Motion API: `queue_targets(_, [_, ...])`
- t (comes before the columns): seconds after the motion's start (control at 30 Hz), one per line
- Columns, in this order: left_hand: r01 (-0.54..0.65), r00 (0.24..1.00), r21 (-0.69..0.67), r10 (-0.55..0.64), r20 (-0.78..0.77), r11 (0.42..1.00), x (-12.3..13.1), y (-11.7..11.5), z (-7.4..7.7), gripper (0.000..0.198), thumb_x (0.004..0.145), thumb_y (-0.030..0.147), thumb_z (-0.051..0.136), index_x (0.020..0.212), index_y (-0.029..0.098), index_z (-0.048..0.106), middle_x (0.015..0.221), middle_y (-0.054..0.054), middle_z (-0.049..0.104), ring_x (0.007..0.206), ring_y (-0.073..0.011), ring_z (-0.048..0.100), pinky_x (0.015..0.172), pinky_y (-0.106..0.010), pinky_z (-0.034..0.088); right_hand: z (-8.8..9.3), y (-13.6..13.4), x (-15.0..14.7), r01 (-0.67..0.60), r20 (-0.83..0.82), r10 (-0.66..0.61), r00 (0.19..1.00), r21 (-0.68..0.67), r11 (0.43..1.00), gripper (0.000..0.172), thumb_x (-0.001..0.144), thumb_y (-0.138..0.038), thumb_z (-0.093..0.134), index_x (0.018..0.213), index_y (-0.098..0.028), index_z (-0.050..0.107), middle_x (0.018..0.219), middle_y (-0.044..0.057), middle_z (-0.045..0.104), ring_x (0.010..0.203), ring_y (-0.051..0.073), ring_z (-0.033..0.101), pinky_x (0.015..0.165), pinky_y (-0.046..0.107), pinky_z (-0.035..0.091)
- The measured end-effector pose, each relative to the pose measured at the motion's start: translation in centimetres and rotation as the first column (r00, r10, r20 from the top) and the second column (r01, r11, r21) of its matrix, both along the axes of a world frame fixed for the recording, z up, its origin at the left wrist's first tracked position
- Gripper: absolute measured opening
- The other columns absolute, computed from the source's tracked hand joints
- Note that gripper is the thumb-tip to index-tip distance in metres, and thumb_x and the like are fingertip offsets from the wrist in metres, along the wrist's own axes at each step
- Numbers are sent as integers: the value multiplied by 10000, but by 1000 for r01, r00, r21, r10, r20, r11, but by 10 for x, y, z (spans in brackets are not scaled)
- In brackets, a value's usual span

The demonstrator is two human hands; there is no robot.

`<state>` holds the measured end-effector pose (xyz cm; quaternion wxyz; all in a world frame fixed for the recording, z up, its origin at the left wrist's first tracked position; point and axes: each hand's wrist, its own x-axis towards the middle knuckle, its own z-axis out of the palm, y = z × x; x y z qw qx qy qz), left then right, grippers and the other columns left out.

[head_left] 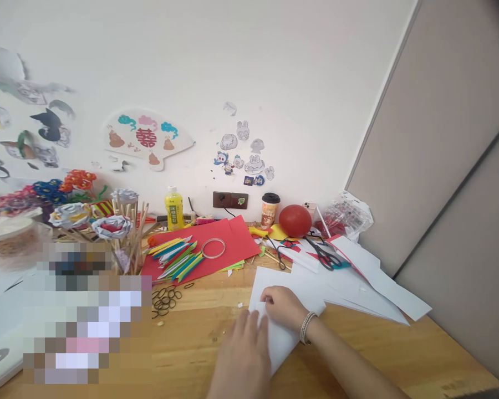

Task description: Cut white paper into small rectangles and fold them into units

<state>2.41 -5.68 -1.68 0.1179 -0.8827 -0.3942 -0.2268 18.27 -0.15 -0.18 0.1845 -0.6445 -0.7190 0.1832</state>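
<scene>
White paper sheet (283, 342) sat near the desk (191, 343) front edge; I saw left hand (243, 352) pressed flat on it, fingers spread, right hand (283, 307) fingers curled, pinching its fold.

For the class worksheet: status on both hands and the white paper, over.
Left hand flat on white paper. Right hand pressing its fold. Rubber bands lie apart to the left; only the hands on the paper.
</scene>
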Motion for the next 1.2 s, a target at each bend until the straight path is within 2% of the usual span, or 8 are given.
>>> queue_targets(0.07, [96, 995, 161, -98, 4, 982, 16, -20, -22, 366, 738, 178, 469, 1084, 135, 579, 1041, -120, 644, 967, -294, 570, 775, -400, 462, -2, 1, -1, -5, 15, 5, 1000, 13, 1000, 296, 673, -65, 415, 792, -205, 647, 811, 22, 676, 751, 152, 581, 654, 220, 370])
queue_targets(0.1, [59, 998, 190, -65, 23, 980, 26, -29, -33, 372, 725, 220, 501, 1076, 134, 589, 1053, -122, 642, 977, -302, 569, 785, -407, 459, -3, 1, -2, -5, 23, 4, 1000, 22, 1000, 296, 691, -66, 409, 812, -205, 639, 823, 22, 673, 759, 150, 580, 663, 220, 370])
queue_targets(0.2, [-112, 994, 141, 108, 34, 984, 48, -46, -60, 465, 665, 267, 587, 1103, 113, 584, 1143, -147, 597, 1062, -349, 514, 865, -470, 403, -5, 3, -3, 3, 43, -6, 999, 51, 999, 282, 730, -67, 395, 851, -203, 610, 842, 17, 660, 759, 140, 576, 669, 217, 367])
queue_targets(0.3, [-166, 986, 96, 164, 23, 981, 54, -48, -69, 557, 624, 300, 633, 1144, 115, 563, 1197, -152, 560, 1121, -363, 459, 913, -495, 347, -8, 6, -6, 6, 58, -10, 998, 74, 997, 216, 768, -109, 414, 850, -210, 588, 841, 5, 651, 754, 132, 572, 657, 210, 361])
queue_targets(0.47, [-81, 995, 31, 79, 64, 996, 43, -48, -59, 629, 712, 515, 516, 1187, 102, 529, 1224, -164, 536, 1139, -355, 447, 900, -481, 353, -15, 8, -10, 9, 85, -17, 996, 97, 995, 89, 785, -230, 494, 849, -212, 554, 888, 7, 635, 822, 147, 559, 690, 223, 347])
queue_targets(0.57, [-97, 990, -49, 101, 94, 994, 43, -51, -55, 688, 726, 585, 456, 1196, 88, 519, 1249, -180, 507, 1164, -380, 413, 918, -504, 336, -20, 8, -10, 6, 93, -17, 996, 108, 994, 74, 797, -228, 491, 854, -211, 537, 895, 7, 622, 828, 141, 551, 703, 226, 339])
queue_targets(0.77, [-99, 992, -181, 111, 61, 979, 44, -51, -52, 720, 731, 571, 456, 1249, 71, 455, 1309, -201, 427, 1220, -400, 324, 962, -548, 285, -24, 10, -10, 3, 101, -19, 995, 156, 988, 44, 812, -214, 481, 828, -209, 522, 865, 1, 592, 808, 137, 541, 694, 229, 340])
queue_targets(1.2, [-17, 1000, -340, 21, 8, 940, 33, -50, -32, 673, 777, 520, 447, 1267, 59, 417, 1341, -210, 369, 1243, -392, 273, 971, -546, 301, -31, 13, -7, 17, 133, -44, 990, 194, 981, 61, 839, -240, 466, 853, -217, 520, 898, -3, 524, 806, 125, 529, 664, 223, 349])
